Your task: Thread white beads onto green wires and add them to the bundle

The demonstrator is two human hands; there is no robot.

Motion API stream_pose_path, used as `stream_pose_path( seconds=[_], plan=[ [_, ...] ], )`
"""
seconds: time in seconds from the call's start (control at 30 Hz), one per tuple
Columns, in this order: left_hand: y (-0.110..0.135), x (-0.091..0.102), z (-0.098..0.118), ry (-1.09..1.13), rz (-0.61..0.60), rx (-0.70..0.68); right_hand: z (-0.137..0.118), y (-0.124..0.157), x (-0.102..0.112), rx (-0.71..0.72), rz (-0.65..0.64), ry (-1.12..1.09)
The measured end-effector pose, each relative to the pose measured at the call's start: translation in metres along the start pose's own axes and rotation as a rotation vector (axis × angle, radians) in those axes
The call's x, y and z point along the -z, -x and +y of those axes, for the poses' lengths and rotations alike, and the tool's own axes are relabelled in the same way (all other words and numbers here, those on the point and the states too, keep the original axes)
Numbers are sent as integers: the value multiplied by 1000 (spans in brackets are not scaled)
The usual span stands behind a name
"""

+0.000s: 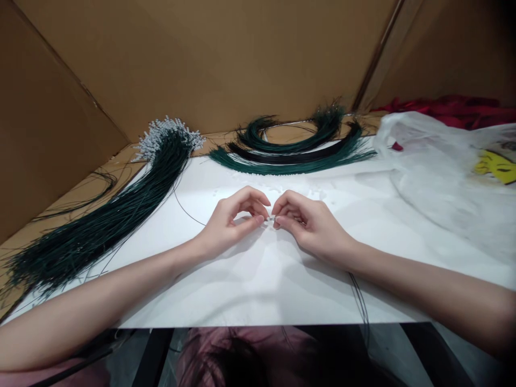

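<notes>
Over the middle of the white tabletop, my left hand (238,215) and my right hand (309,221) meet with fingertips almost touching. Between them is a tiny white-and-grey piece (271,219), pinched from both sides by thumb and forefinger. It is too small to make out exactly. A thin dark cord (186,210) runs across the board and passes behind my left hand. Below my right wrist, a few dark cords (360,298) hang over the front edge. Small white bits (278,189) lie scattered just beyond my hands.
A large bundle of dark green cords (133,212) with white tips lies at left. Curved bundles of green and black cords (294,161) lie at the back. A clear plastic bag (439,183) covers the right side, near red fabric (451,110). Cardboard walls (226,59) enclose the table.
</notes>
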State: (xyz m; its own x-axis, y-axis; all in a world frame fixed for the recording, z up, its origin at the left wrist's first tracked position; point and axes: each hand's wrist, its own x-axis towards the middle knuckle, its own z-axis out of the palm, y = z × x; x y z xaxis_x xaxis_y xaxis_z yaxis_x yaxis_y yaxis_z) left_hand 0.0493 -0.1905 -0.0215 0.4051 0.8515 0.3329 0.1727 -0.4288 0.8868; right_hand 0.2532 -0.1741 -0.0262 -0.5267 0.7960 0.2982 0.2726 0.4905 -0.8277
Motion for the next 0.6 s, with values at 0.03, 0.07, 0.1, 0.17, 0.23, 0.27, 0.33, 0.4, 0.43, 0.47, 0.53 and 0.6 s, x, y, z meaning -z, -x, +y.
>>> stream_pose_path(
  seconds=[0.03,0.07,0.1,0.17,0.23,0.27,0.33,0.4,0.43,0.47,0.53,0.6],
  plan=[
    [0,0,0,-6,4,2,0,0,0,-3,-1,-23],
    [0,0,1,-14,8,1,0,0,-1,-8,-2,-45],
    [0,0,0,-22,10,-3,0,0,-1,-13,0,-65],
    [0,0,0,-31,11,-20,0,0,-1,-28,5,-92],
    [0,0,-2,-31,6,-38,-1,1,0,-50,5,-115],
    [-1,-1,-2,-32,7,-43,-1,1,0,-59,2,-129],
    [0,-2,-3,-41,18,-44,-2,2,0,-78,-6,-161],
    [0,-2,-3,-52,32,-36,-2,2,1,-96,-5,-185],
    [1,-2,-2,-54,36,-31,-3,2,1,-104,-3,-190],
    [1,-3,-2,-55,37,-26,-3,2,1,-110,2,-190],
    [2,-2,-2,-53,36,-21,-5,1,2,-111,12,-177],
    [2,-2,-3,-53,42,-23,-6,1,3,-117,18,-149]
  ],
)
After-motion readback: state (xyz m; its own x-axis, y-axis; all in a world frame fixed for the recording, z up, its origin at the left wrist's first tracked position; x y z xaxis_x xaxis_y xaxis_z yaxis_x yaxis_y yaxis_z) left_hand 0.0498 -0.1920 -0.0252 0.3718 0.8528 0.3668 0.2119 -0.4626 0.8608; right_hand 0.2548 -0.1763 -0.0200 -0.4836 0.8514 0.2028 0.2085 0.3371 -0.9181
